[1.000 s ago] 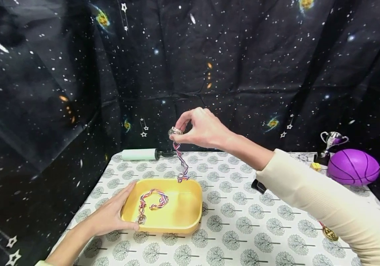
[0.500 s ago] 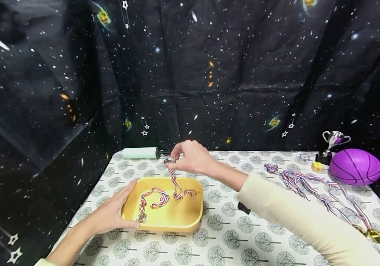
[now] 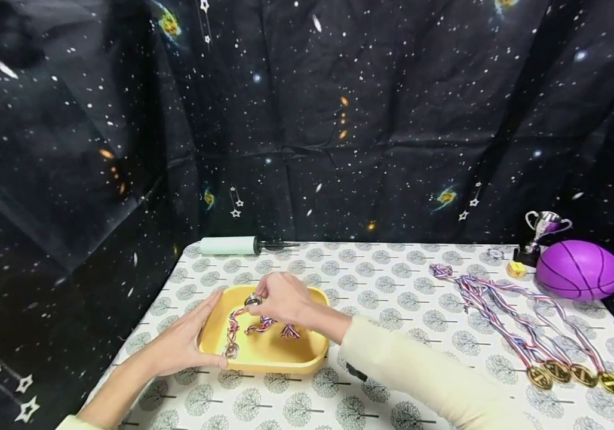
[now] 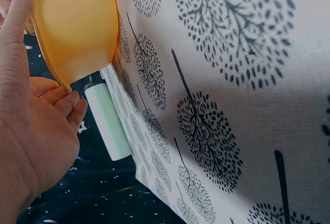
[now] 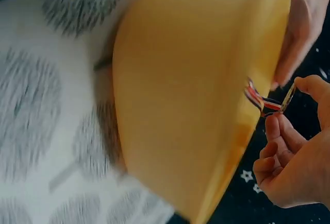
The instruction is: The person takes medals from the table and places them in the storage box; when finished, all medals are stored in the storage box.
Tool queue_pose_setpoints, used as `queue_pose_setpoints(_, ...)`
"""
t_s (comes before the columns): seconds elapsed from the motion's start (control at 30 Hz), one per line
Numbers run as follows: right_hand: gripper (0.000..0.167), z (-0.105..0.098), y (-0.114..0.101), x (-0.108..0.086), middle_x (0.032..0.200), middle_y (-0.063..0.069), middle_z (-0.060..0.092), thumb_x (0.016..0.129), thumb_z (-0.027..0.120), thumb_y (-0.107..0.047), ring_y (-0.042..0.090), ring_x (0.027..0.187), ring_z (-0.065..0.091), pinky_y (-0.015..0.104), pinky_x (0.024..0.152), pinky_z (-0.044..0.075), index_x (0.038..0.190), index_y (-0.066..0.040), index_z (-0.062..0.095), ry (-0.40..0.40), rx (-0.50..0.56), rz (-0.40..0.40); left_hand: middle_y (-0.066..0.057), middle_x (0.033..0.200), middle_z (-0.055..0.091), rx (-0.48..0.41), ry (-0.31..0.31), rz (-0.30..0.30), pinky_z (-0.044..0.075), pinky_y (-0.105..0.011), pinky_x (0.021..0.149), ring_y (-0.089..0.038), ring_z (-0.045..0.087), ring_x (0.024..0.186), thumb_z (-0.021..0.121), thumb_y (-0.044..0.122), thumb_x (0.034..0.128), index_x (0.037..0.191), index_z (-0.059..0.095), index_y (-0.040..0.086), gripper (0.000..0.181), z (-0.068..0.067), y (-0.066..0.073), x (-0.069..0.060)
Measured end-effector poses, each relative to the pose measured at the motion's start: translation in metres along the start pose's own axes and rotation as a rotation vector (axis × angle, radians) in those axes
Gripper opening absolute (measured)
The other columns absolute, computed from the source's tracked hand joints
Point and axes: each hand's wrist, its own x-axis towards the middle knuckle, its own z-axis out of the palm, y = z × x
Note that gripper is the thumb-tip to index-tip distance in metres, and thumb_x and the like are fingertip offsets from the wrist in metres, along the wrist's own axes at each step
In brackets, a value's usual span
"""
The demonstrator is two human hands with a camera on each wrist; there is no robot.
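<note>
A yellow plastic tub (image 3: 311,363) stands on the table at centre left. My left hand (image 3: 180,343) grips its left end, the thumb along the front rim and the fingers at the far side; in the left wrist view, fingertips bend against the tub's edge (image 4: 72,74). My right hand (image 3: 285,301) is over the tub and pinches a silver medal (image 3: 253,300) between thumb and fingers. The medal's striped ribbon (image 5: 263,100) hangs into the tub. Another silver medal (image 3: 230,350) lies in the tub's front left corner, its ribbon (image 3: 233,325) partly behind my right hand.
Several gold medals (image 3: 539,377) with striped ribbons (image 3: 500,310) lie at the right. Behind them are a purple ball (image 3: 579,270), a silver trophy cup (image 3: 546,224) and a small yellow cube (image 3: 516,269). A mint-green hand pump (image 3: 229,245) lies at the back left edge.
My right hand has come down from above the tub, lowering the silver medal and its ribbon into it. The left hand stays on the tub. More gold medals show as the right arm shifts left.
</note>
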Motion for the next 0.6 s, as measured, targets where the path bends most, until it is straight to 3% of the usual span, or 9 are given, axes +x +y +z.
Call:
queue_pose_setpoints(0.17,0.042,0.028,-0.002,-0.001,0.095,-0.007,0.076,0.083,0.091,-0.043,0.002,0.071,0.06,0.016,0.062,0.05,0.109,-0.013,0.08,-0.007,-0.011,-0.013,-0.022,0.172,0.026,0.007,0.005,0.017,0.036,-0.07,0.115,-0.05,0.035,0.151,0.087,0.073,0.0712,0.172,0.016,0.011,0.138,0.0,0.0,0.0)
queue_pose_setpoints(0.27,0.04,0.043,-0.002,-0.006,0.082,-0.006,0.07,0.083,0.091,-0.042,0.001,0.06,0.048,0.014,0.051,0.041,0.105,-0.011,0.079,-0.053,-0.041,-0.042,-0.022,0.172,0.025,0.009,0.004,0.018,0.036,-0.071,0.115,-0.049,0.035,0.151,0.086,0.074,0.0714,0.172,0.015,0.011,0.138,0.001,-0.001,-0.001)
queue_pose_setpoints(0.37,0.033,0.055,0.0,-0.011,0.069,-0.009,0.058,0.084,0.091,-0.043,0.002,0.054,0.038,0.014,0.046,0.033,0.087,-0.015,0.074,-0.098,-0.091,-0.098,-0.022,0.173,0.024,0.01,0.003,0.024,0.035,-0.07,0.116,-0.049,0.034,0.152,0.087,0.073,0.0712,0.171,0.015,0.009,0.139,0.001,-0.002,-0.001)
queue_pose_setpoints(0.53,0.034,0.065,0.0,-0.014,0.072,-0.014,0.058,0.081,0.092,-0.049,0.003,0.062,0.045,0.014,0.053,0.04,0.08,-0.02,0.074,-0.123,-0.192,-0.166,-0.023,0.172,0.025,0.015,0.009,0.043,0.036,-0.068,0.116,-0.049,0.035,0.152,0.088,0.072,0.0708,0.171,0.016,0.007,0.139,0.001,-0.001,-0.001)
queue_pose_setpoints(0.6,0.035,0.066,-0.001,-0.015,0.078,-0.013,0.063,0.079,0.093,-0.05,0.004,0.066,0.049,0.015,0.055,0.043,0.089,-0.019,0.078,-0.124,-0.205,-0.168,-0.022,0.173,0.025,0.017,0.009,0.036,0.035,-0.067,0.117,-0.048,0.035,0.152,0.088,0.073,0.0706,0.171,0.017,0.006,0.139,0.001,-0.001,-0.001)
